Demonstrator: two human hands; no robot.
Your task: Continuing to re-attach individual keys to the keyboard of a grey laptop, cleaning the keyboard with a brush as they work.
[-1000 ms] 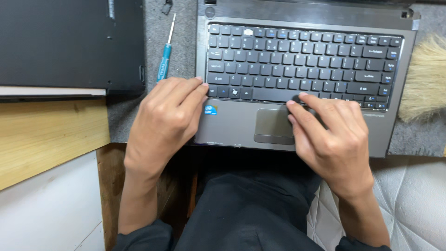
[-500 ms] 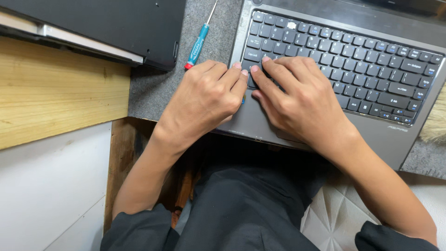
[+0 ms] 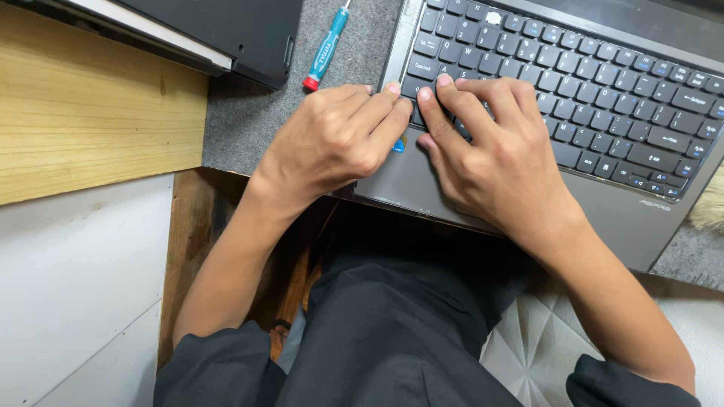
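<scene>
Two hands at work on one open laptop, catalogued largest to smallest.

Wooden shelf board (image 3: 90, 113), pale, far left, lying over a white panel (image 3: 75, 301) below.

Grey felt mat (image 3: 256, 113), spread under laptop and tools, far centre.

Grey laptop (image 3: 603, 203), open, set at a slant across the right half, near edge overhanging the lap. Black keyboard (image 3: 603, 90) running from far centre to far right; palm rest bare at near right.

Second dark device (image 3: 226, 30), closed and flat, far left, resting partly on the shelf board, well apart from the hands.

Black trousers (image 3: 392, 332), near centre, beneath the laptop's near edge.

Right hand (image 3: 498, 151), palm down on the keyboard's left end, fingers bent, fingertips (image 3: 445, 80) pressing on keys at the left edge. Holding nothing visible.

Left hand (image 3: 332, 139), palm down at the laptop's left corner, fingers curled, tips touching the right hand's fingertips. Hands together, side by side; whether a key is pinched between them, cannot tell.

Screwdriver (image 3: 326, 47), blue handle with red cap, thin metal shaft pointing far, lying on the mat just beyond the left hand, untouched.

Small blue sticker (image 3: 399, 145), on the palm rest, mostly hidden between the hands.
</scene>
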